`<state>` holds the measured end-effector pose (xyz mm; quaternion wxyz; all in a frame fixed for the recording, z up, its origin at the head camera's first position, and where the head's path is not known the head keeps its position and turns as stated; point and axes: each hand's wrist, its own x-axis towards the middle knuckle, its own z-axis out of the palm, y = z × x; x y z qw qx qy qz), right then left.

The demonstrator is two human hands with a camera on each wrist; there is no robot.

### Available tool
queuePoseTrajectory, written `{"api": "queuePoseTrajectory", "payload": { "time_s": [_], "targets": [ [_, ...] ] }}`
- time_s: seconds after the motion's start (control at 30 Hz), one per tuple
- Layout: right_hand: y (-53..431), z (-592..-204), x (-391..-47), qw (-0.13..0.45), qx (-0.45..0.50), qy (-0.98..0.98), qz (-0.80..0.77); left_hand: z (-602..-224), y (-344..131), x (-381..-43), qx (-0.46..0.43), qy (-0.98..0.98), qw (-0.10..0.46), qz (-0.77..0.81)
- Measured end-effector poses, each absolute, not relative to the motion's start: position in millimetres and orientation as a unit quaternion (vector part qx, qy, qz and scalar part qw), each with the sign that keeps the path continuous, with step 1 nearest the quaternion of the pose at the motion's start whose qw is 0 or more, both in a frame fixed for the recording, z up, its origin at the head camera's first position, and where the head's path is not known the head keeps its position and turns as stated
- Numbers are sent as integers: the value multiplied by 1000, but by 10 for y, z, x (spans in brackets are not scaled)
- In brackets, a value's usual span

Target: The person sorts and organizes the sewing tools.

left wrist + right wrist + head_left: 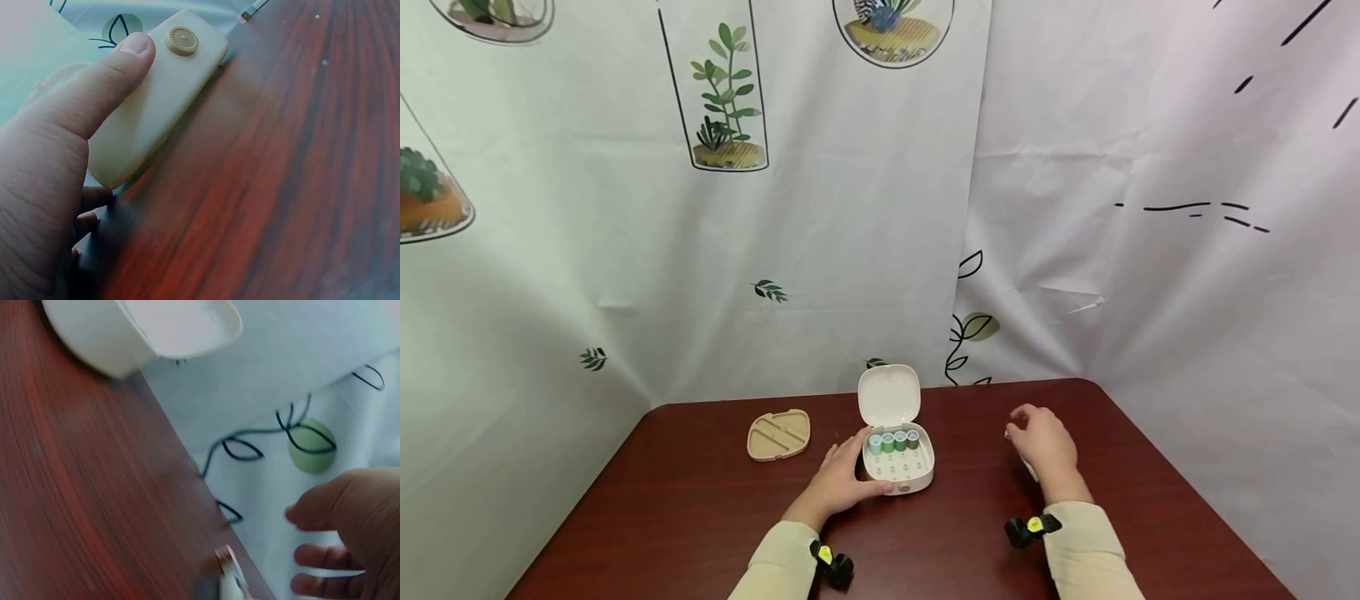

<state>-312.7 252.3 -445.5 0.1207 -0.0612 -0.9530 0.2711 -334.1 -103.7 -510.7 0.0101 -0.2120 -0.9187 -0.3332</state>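
Note:
A white sewing box [898, 482] stands on the table with its rounded lid [889, 394] raised. Inside, a row of small thread spools [888, 442] in blue, green and grey stands at the back, with bare pegs in front. My left hand [841, 482] holds the box by its left side, thumb along the front beside the round tan button [182, 40]. To the right, my right hand [1047, 442] hovers over the table with loosely bent fingers and nothing between them. Below it lies a slim white item [230, 575] with a copper-coloured end, partly hidden by the hand in the head view.
A tan divided tray [778, 435] lies left of the box. The dark red wooden table [955, 533] reaches back to a white curtain [850, 233] printed with plants. Small cameras are strapped at both wrists.

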Motion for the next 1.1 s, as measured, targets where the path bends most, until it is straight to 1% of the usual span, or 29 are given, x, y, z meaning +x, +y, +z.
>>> {"api": "queuePoseTrajectory", "payload": {
  "time_s": [0.23, 0.33, 0.53, 0.7, 0.87, 1.1],
  "targets": [
    [2758, -4473, -3023, 57, -73, -961, 262, -5098, -1057, -3348, -216, -918, 18, -333],
    [2784, -4492, -3019, 46, -71, -961, 263, -5100, -1067, -3353, -218, -916, 26, -335],
    [2811, -4517, -3016, 29, -81, -967, 240, -5115, -1065, -3347, -216, -918, 20, -333],
    [2805, -4566, -3020, 6, -70, -968, 241, -5101, -1059, -3332, -214, -915, 18, -341],
    [2795, -4610, -3020, 1, -62, -968, 241, -5123, -1050, -3343, -216, -918, 15, -332],
    [2813, -4574, -3012, 14, -77, -965, 252, -5103, -1052, -3345, -216, -918, 14, -333]
  ]
}}
